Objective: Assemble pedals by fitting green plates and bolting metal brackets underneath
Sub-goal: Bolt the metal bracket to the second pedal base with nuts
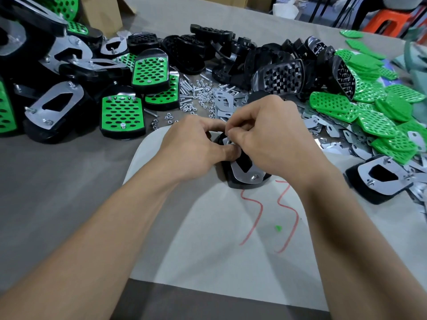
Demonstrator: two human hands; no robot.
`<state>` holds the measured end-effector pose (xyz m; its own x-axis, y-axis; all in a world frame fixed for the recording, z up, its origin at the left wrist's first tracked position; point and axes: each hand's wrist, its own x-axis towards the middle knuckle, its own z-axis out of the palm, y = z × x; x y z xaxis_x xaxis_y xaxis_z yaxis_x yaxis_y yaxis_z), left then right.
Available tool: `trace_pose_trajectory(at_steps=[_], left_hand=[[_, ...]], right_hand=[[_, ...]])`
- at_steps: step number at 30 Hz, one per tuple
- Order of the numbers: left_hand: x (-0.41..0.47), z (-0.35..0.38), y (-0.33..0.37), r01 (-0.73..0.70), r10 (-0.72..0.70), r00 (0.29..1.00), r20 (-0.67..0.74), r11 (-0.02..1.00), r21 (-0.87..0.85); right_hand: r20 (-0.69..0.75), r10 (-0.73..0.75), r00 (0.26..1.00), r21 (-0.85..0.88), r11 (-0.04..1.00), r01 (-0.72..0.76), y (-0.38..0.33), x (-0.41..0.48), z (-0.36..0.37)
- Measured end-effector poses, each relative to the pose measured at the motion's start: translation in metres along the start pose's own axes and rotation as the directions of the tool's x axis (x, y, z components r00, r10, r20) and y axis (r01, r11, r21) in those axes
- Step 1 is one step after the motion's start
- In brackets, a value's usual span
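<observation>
A grey cloth-covered surface [57, 181] fills the room's foreground, with a white sheet [208, 227] marked in red laid on it. To the left lies a heap of finished pedals [122, 114], some green face up, some bracket side up. Bare black pedal bodies [277, 75] are piled at the back, and loose green plates [369, 105] spread over the right. Between the piles lie spare brackets [224, 102] and scattered nuts and bolts [198, 93].

On the sheet's far end, the pedal [240, 181] lies underside up with a metal bracket [245, 174] on top. The left hand [196, 146] grips the pedal's left edge, fingers curled, thumb against the bracket. The right hand [270, 139] pinches tightly at the bracket's far end; I cannot tell whether anything small sits between its fingertips. A bolt end [254, 177] shows at the bracket's near end.
</observation>
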<state>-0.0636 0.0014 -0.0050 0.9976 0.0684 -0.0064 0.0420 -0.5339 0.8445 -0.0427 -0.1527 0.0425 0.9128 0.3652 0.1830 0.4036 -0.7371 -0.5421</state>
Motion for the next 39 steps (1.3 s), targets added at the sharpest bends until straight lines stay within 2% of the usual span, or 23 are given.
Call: trace_pose_trajectory(at_steps=[6, 13, 20, 30, 37, 39], left_hand=[[-0.003, 0.0, 0.002, -0.007, 0.007, 1.0, 0.005, 1.0, -0.029], [-0.003, -0.001, 0.001, -0.018, 0.018, 1.0, -0.006, 1.0, 0.013], [-0.003, 0.0, 0.001, -0.003, 0.003, 1.0, -0.002, 1.0, 0.002], [-0.001, -0.001, 0.0, -0.008, 0.008, 1.0, -0.008, 1.0, 0.025], [-0.002, 0.0, -0.004, -0.028, 0.028, 1.0, -0.011, 1.0, -0.001], [-0.003, 0.0, -0.003, -0.038, 0.038, 0.999, -0.006, 0.999, 0.009]], right_hand=[[0.025, 0.012, 1.0, 0.022, 1.0, -0.013, 0.005, 0.0, -0.003], [0.027, 0.095, 0.995, 0.117, 0.988, -0.098, 0.007, 0.002, 0.002], [-0.09, 0.078, 0.993, 0.045, 0.996, -0.074, -0.002, -0.003, 0.007], [-0.035, 0.059, 0.998, -0.097, 0.993, -0.062, -0.012, -0.007, 0.003], [-0.072, 0.1, 0.992, 0.06, 0.994, -0.096, -0.002, -0.005, 0.0], [-0.067, 0.068, 0.995, 0.074, 0.995, -0.063, 0.002, -0.005, -0.004]])
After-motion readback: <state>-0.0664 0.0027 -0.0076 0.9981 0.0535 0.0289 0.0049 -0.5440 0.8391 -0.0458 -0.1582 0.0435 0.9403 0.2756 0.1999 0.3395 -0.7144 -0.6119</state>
